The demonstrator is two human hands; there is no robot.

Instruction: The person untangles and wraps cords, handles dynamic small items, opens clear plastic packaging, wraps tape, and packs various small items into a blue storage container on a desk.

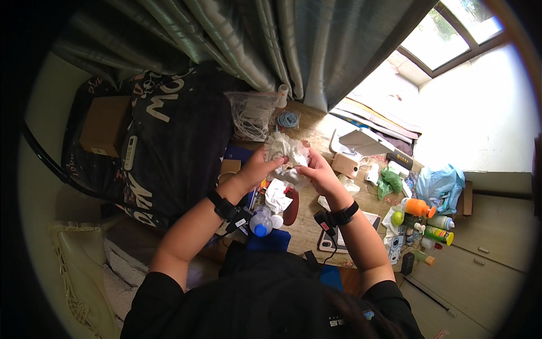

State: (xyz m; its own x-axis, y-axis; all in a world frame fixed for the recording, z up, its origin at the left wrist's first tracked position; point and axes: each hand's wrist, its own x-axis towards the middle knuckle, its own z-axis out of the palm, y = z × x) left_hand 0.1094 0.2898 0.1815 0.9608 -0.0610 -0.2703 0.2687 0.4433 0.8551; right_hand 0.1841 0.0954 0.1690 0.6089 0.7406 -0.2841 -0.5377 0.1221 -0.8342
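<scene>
Both hands hold a ruffled white fabric piece (pixel 287 148) over the table. My left hand (pixel 260 167) grips its left side, thumb on top; my right hand (pixel 316 169) grips its right side, thumb towards the middle. The fingers beneath are partly hidden. Just below the hands lies a crumpled white cloth or tissue (pixel 278 195), next to a dark red oval object (pixel 291 207). A clear plastic bottle with a blue cap (pixel 261 229) is nearer to me. Above the hands are a coiled light blue cord (pixel 288 119) and a zip bag of white cables (pixel 252 120).
Right of my hands are a pink device (pixel 346 164), a white stand (pixel 366 142), a green plastic bag (pixel 389 182), an orange bottle (pixel 417 207) and a tablet in a case (pixel 332 242). A cardboard box (pixel 106 125) sits on a dark blanket (pixel 178 148) at left.
</scene>
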